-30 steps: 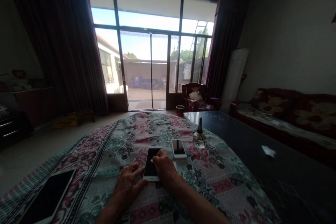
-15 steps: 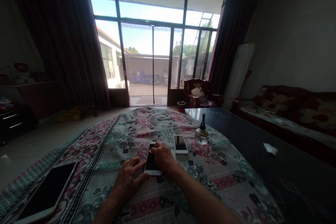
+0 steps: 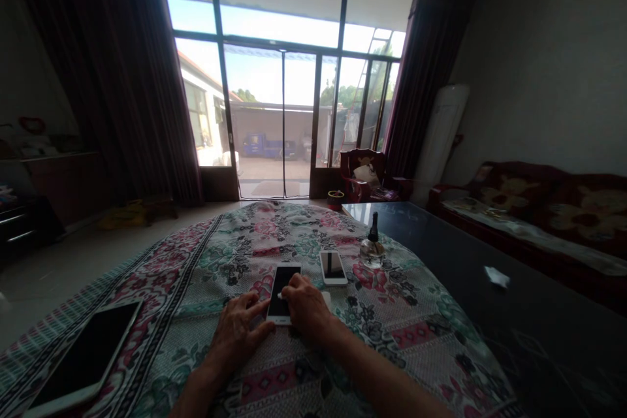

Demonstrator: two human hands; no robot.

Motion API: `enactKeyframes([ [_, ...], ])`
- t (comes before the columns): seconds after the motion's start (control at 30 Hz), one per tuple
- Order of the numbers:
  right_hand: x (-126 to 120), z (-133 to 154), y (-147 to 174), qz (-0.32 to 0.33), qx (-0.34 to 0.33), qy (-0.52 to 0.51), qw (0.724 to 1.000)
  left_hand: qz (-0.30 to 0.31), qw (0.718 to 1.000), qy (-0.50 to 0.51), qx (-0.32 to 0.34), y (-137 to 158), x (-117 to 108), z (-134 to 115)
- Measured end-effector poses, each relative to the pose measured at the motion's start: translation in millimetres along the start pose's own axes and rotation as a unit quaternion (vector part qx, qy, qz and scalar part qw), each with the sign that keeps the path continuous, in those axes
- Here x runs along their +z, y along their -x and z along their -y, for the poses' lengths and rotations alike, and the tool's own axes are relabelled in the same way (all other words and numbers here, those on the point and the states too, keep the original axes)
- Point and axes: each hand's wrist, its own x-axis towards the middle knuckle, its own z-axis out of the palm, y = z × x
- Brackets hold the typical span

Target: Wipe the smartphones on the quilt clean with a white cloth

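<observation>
White-framed smartphone with black screen (image 3: 277,309) lies on the flowered pink-and-green cloth (image 3: 206,281); your left hand (image 3: 240,322) touches its left edge without gripping, while your right hand (image 3: 304,304) pinches a small white piece (image 3: 281,296) at the screen. It may slide if you push sideways too strongly.

And here's the phone (image 3: 278,307), slim and white-framed, face up and flat on the cloth-covered counter (image 3: 215,274), its screen dark, its long sides running away from the viewer, the right portion covered from sight! Over that glass, a small white wad (image 3: 281,296), pinched in the fingertips of the right hand (image 3: 306,304), mostly hidden, its material too small to tell!
</observation>
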Motion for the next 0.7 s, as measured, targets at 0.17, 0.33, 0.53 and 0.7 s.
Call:
enactKeyframes([
  [0.17,3,-12,-49,-0.008,0.057,0.026,0.998,0.001,1.000,-0.001,0.010,0,0,1],
  [0.33,10,-14,-79,-0.005,0.070,0.039,0.997,-0.001,1.000,-0.010,0.013,-1,1,1],
  [0.53,12,1,-62,0.015,0.004,0.036,0.999,-0.009,1.000,0.003,0.012,0,1,0],
  [0.7,10,11,-22,0.021,-0.044,0.023,0.999,-0.005,1.000,0.007,0.006,0,1,0],
])
